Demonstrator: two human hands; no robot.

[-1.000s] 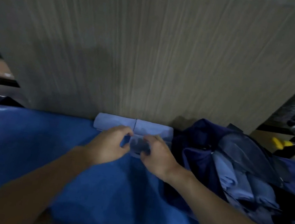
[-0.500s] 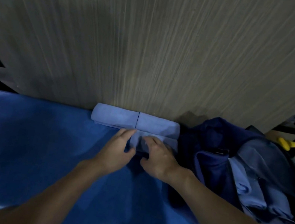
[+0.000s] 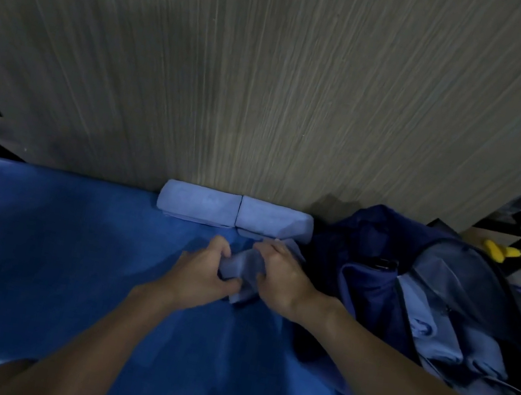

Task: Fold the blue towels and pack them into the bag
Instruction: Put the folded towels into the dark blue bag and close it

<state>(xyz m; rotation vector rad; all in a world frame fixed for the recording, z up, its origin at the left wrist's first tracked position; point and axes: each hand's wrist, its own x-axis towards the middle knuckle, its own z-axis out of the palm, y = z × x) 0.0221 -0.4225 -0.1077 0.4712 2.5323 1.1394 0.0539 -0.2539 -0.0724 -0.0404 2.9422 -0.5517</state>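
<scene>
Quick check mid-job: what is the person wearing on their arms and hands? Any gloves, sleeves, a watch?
Nothing worn shows. The left hand and right hand are bare, with no gloves, and no ring can be made out in this dim picture. The left forearm and right forearm are bare too, with no sleeve, watch or wristband as far as the frame's edge.

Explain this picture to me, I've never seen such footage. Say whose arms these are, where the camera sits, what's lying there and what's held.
No machine here: a person works bare-handed, and the single camera sits on their head, looking down. The left hand and right hand together grip a small blue towel over the blue table. Two folded towels lie side by side against the wood-grain panel. On the right, an open dark blue bag holds packed towels.
</scene>
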